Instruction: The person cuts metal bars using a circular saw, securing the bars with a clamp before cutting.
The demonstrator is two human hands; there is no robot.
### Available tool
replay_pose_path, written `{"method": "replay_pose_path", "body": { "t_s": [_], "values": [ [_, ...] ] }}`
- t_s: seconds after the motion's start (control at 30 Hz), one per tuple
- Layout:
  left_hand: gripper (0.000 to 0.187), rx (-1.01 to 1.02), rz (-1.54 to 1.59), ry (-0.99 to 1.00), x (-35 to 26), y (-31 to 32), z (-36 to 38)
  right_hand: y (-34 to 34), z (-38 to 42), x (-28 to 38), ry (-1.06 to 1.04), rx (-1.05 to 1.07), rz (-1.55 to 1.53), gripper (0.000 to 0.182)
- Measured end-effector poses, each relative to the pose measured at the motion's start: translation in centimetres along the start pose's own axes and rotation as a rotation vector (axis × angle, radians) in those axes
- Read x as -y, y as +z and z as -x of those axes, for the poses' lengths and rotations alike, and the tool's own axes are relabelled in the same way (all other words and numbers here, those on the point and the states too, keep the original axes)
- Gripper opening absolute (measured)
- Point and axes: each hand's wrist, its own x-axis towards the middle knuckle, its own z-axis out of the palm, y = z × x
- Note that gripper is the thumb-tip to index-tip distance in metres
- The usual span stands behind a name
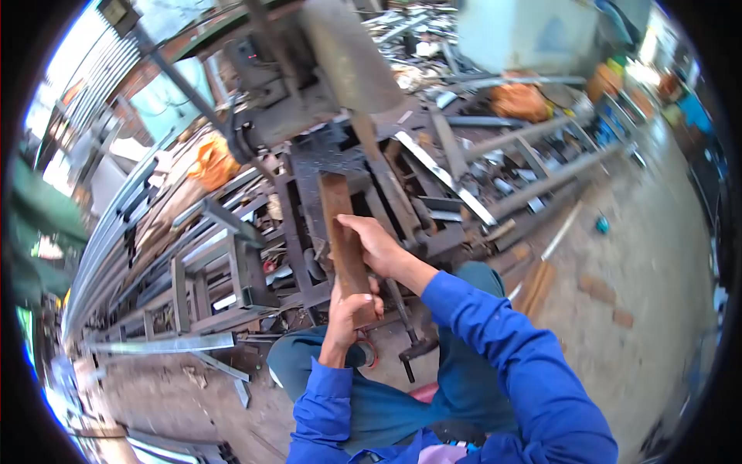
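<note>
A brown, rust-coloured bar (343, 240) runs lengthwise from a dark metal machine bed (321, 147) toward my body. My left hand (352, 313) is wrapped round the bar's near end. Farther up, my right hand (371, 243) grips the bar from the right side, its thumb or finger lying on the top face. The bar's far end rests at the machine bed, below a large grey housing (352, 58). A crank-like handle (417, 348) juts out below, between my knees.
Metal frames (239, 271) and long steel strips (124, 224) lie on the left. Scrap pieces and a ladder-like frame (549, 174) are on the right. Orange bags (212, 161) sit among the scrap. Brown bars (537, 290) lie on the floor at right.
</note>
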Motion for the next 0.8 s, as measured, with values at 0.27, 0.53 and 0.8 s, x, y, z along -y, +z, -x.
{"method": "replay_pose_path", "body": {
  "t_s": [0.27, 0.53, 0.8],
  "values": [
    [0.083, -0.019, -0.144, 0.129, -1.9, 2.0, -5.2, 0.1, -2.2, 3.3, -0.200, -0.108, -0.044, 0.038],
    [0.084, -0.072, -0.268, 0.037, -1.2, 3.7, -5.6, -2.1, -1.5, 2.9, -0.091, -0.206, -0.132, 0.043],
    [0.076, -0.093, -0.209, -0.018, -0.9, 3.8, -4.8, -3.6, -1.8, 1.3, -0.075, -0.261, -0.125, 0.043]
  ]
}}
